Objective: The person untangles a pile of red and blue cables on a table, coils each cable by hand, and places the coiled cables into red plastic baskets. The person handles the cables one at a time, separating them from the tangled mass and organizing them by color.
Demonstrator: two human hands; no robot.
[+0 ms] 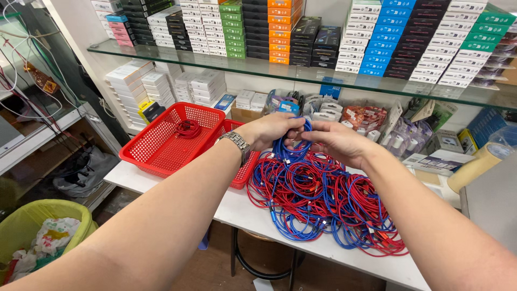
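Both my hands meet over a big tangled heap of red and blue cables (323, 199) on a white table. My left hand (272, 129), with a metal watch on its wrist, and my right hand (336, 141) together grip a coiled bundle of blue cable (288, 148) lifted just above the heap. To the left stand two red plastic baskets; the larger basket (156, 145) holds one coiled red cable (188, 129). The second basket (245, 172) is mostly hidden behind my left forearm.
A glass shelf (301, 73) above carries stacks of small coloured boxes. Packaged accessories lie behind the heap. A roll of tape (476, 164) sits at the right. A green-lined bin (37, 229) stands low at the left, and a stool is under the table (344, 253).
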